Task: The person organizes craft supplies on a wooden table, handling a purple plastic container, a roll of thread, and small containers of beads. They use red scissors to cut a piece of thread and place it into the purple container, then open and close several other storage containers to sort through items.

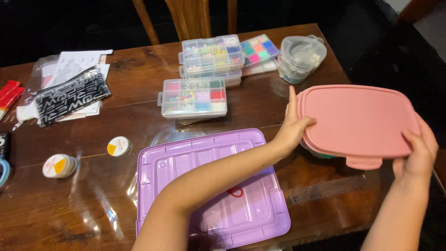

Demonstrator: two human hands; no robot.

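- Head view, looking down at a dark wooden table (139,83), and both hands are up on one thing: a pink lidded container (355,121) held over the table's right end.
- The left hand (292,128) clamps the container's left edge, thumb lying on top of the pink lid, fingers tucked beneath, one finger sticking straight up.
- The right hand (418,148) grips the right edge, thumb pressed on the lid, the other fingers hidden under it.
- A small tab juts from the lid's near edge; a sliver of teal shows below the lid on the left side.
- Under the left forearm lies a big purple storage box (186,158), lid on, flat on the table.
- Behind it, a clear bead organiser (194,97) full of coloured beads; farther back a stack of similar organisers (213,56) with another open tray (259,50) just beside it.
- At the far right, a round clear tub (301,58), near the pink container but apart from it.
- Left side: two small round spools (59,166), white with yellow labels, and a black-and-white patterned pouch (69,95) on papers.
- A clear ruler (325,188) lies near the table's front edge.
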